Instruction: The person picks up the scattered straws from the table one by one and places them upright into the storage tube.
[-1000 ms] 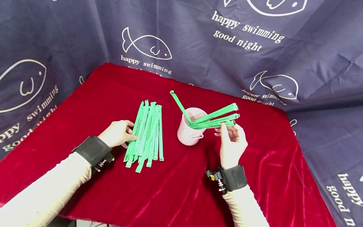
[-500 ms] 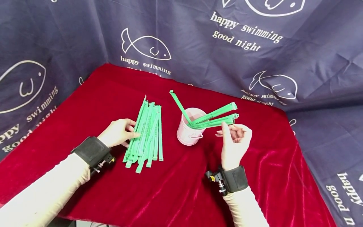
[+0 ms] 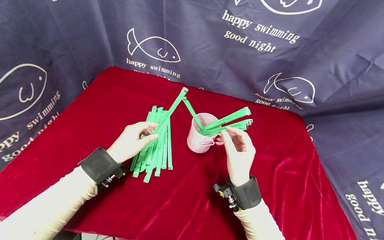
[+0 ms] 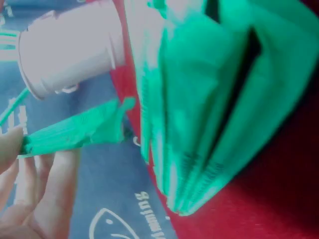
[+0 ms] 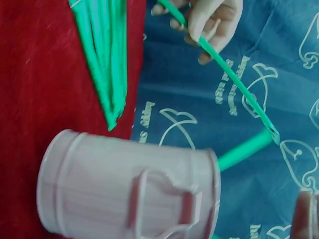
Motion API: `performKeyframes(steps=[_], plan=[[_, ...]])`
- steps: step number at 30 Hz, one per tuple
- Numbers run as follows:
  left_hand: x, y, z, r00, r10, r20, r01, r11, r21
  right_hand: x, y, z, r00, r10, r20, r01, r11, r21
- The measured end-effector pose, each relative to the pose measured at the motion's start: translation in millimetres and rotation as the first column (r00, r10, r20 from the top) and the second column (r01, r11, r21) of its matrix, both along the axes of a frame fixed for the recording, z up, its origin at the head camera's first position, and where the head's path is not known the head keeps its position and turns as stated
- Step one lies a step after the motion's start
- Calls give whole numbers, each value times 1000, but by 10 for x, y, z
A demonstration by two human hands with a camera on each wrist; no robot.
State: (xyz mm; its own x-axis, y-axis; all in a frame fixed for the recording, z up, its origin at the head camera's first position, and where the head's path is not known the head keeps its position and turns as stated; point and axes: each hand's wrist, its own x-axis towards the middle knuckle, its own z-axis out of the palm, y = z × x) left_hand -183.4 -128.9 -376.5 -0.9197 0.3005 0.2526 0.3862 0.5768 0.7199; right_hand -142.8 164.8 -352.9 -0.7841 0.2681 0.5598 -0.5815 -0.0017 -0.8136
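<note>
My left hand point(image 3: 132, 141) pinches one slim green wrapped straw point(image 3: 176, 102) between thumb and fingers, raised at a slant over the pile. In the right wrist view this straw point(image 5: 234, 79) reaches toward the tip of another straw standing in the bucket. The pile of green wrapped straws point(image 3: 150, 158) lies left of the small pale pink bucket point(image 3: 196, 140). Several straws point(image 3: 234, 116) lean out of the bucket to the right, and one straw point(image 3: 192, 111) leans left. My right hand point(image 3: 241, 153) is beside the bucket's handle, fingers loosely bent and holding nothing, fingertips under the right-leaning straws.
A red velvet cloth point(image 3: 180, 203) covers the table. Dark blue curtains point(image 3: 204, 43) printed with fish and white lettering hang behind it and at both sides. Each wrist wears a black strap with a small camera.
My left hand has drawn one straw up from the pile and moved it right, toward the bucket. My right hand has come away from the straw ends and moved left, closer to the bucket.
</note>
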Motion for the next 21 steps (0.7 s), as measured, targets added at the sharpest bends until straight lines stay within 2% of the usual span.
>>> performKeyframes(steps=[4,7,10,14,17,21], plan=[[56,73,29,996,-37,-83,39,999,26,40,-58,42,998,68,20,-68,996,49],[104,126,48,980,-75,-186,80,997,19,62,-95,64,995,97,38,-100,992,77],[145,174,67,943,-117,-310,118,993,-15,74,-127,73,991,130,41,-134,986,97],[172,223,88,881,-174,-440,155,985,-80,82,-163,74,984,175,28,-177,978,108],[186,245,95,843,-214,-494,182,977,-113,92,-190,80,983,184,21,-185,977,101],[198,258,88,810,-255,-528,216,967,-136,121,-222,105,989,146,32,-148,984,98]])
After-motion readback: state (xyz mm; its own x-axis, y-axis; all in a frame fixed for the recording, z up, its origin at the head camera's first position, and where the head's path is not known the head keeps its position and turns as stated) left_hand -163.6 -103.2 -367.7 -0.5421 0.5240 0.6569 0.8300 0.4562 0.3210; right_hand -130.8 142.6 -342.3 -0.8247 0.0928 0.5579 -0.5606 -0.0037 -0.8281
